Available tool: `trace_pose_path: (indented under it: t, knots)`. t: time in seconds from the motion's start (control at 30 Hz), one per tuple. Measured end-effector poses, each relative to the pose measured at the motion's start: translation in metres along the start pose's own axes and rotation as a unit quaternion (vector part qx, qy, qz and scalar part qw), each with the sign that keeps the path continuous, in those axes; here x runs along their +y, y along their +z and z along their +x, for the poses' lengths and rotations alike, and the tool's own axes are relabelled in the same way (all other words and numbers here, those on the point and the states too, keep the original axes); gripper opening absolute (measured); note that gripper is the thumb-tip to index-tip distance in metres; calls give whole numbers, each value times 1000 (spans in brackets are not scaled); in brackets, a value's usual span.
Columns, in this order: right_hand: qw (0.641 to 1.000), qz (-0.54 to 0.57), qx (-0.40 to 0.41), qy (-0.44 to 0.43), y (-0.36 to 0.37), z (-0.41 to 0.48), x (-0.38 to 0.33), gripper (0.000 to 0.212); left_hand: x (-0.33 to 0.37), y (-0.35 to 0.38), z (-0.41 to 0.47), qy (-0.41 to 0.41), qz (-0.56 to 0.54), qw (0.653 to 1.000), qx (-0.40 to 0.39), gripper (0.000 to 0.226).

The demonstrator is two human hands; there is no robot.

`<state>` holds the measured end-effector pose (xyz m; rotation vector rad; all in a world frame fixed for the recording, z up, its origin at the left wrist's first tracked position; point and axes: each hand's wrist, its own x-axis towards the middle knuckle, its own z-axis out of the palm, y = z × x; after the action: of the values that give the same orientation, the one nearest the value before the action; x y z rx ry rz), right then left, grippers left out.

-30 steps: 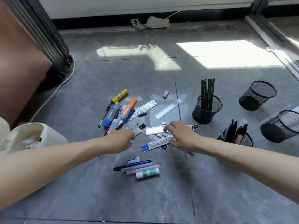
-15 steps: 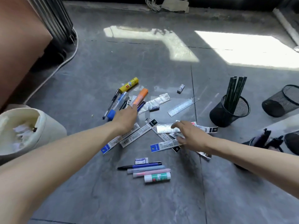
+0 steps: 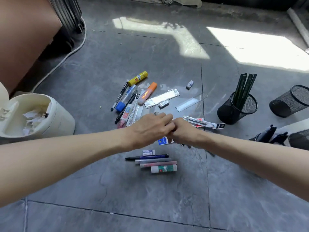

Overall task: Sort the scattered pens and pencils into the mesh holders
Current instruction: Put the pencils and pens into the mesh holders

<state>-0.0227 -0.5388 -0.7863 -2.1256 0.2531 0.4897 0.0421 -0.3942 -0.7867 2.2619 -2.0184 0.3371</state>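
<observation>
- Fingers of the left hand (image 3: pixel 150 128) and right hand (image 3: pixel 185 133) curl downward where the two meet; what they grip, if anything, I cannot tell.
- A blue-labelled packet (image 3: pixel 163 141) peeks out beneath them.
- Loose pens (image 3: pixel 125 97) lie beyond (more in a row nearer).
- The mesh holder (image 3: pixel 229 113) with green pencils (image 3: pixel 245 87) stands well right.
</observation>
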Motion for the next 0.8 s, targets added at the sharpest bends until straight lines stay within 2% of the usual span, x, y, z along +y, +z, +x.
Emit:
trace_pose_path:
  t: [0.1, 0.17, 0.23, 0.27, 0.4, 0.47, 0.57, 0.63, 0.67, 0.73, 0.8]
  knots:
    - [995, -71, 24, 68, 14, -6, 7, 15, 2, -2, -9, -71, -7, 997, -24, 31]
    - [993, -80, 2, 93, 15, -12, 12, 14, 5, 1, -20, -171, -29, 975, -138, 21]
    - [991, -92, -21, 98, 12, -19, 16, 13, 7, 8, -36, -228, -86, 922, -302, 10]
    - [990, -98, -27, 95, 11, -23, 16, 14, 8, 11, -45, -240, -107, 901, -346, 10]
    - [981, -173, -44, 82, 12, -26, 17, 31, 8, 22, -76, -307, -180, 856, -375, 13]
    - [974, -210, -59, 67, 17, -23, 16, 30, 11, 23, -82, -317, -182, 839, -402, 17]
    - [974, -217, -53, 39, 26, -14, 13, 31, 19, 24, -83, -281, -133, 849, -428, 20]
    - [974, -220, -45, 6, 32, -7, 11, 27, 21, 21, -80, -249, -88, 875, -406, 19]
    - [975, -215, -45, -11, 33, -4, 9, 24, 20, 18, -79, -232, -73, 897, -369, 16]
    - [975, -210, -55, -35, 36, 0, 6, 25, 17, 15, -80, -184, -61, 953, -232, 6]
    - [973, -219, -68, -33, 39, 4, 3, 31, 15, 14, -82, -156, -61, 980, -108, 6]
